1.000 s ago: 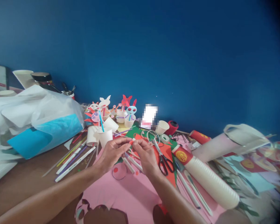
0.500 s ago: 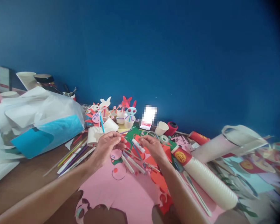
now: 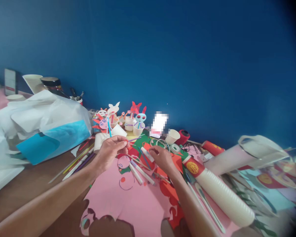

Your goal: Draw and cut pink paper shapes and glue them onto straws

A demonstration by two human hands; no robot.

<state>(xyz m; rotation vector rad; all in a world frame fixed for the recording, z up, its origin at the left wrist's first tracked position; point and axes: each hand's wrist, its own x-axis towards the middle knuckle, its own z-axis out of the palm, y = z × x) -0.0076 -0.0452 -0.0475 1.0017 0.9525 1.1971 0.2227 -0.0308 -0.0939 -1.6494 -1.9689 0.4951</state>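
Observation:
My left hand (image 3: 113, 148) is closed in a pinch above the paper; a bit of red shows at its fingertips, too small to name. Across from it, my right hand (image 3: 162, 157) has its fingers curled together, and whatever they hold is hidden. A white marker (image 3: 147, 154) lies beside the right fingertips. Below the hands is a pink paper sheet (image 3: 113, 194) with cut-out edges and a drawn circle. On it are a round pink paper face (image 3: 123, 162) and white markers (image 3: 136, 173). Red paper (image 3: 166, 191) lies under my right forearm.
Paper-cup figures (image 3: 139, 122) with cut-out heads stand at the back, near a lit phone (image 3: 159, 123). A long sleeve of paper cups (image 3: 222, 191) lies on the right. To the left are a plastic bag (image 3: 34, 112), blue paper (image 3: 39, 148) and several pens (image 3: 80, 161).
My left hand has drawn slightly left, away from my right hand, which has shifted a little right and down. The whole view has shifted slightly.

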